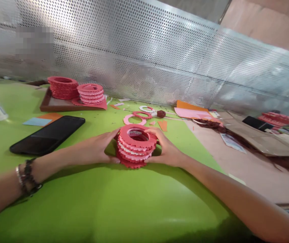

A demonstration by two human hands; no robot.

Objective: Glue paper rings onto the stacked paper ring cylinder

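Note:
A stack of red, pink and white paper rings [134, 152] with zigzag edges stands on the green tabletop [124, 202], in the middle of the head view. My left hand [106, 146] is closed round its left side, with the thumb low at the front and the fingers behind. From the other side my right hand [166, 148] grips it the same way, thumb low and a finger near the top ring. Behind the stack lie a loose pink ring [128, 119], a red ring [142, 115] and a white ring [144, 108].
Further ring stacks, one red [62, 89] and one pink [91, 94], stand on a brown tray [58, 108] at the back left. A black phone [48, 135] lies by my left forearm. Orange and pink paper sheets [192, 109] and brown cardboard [261, 135] are to the right.

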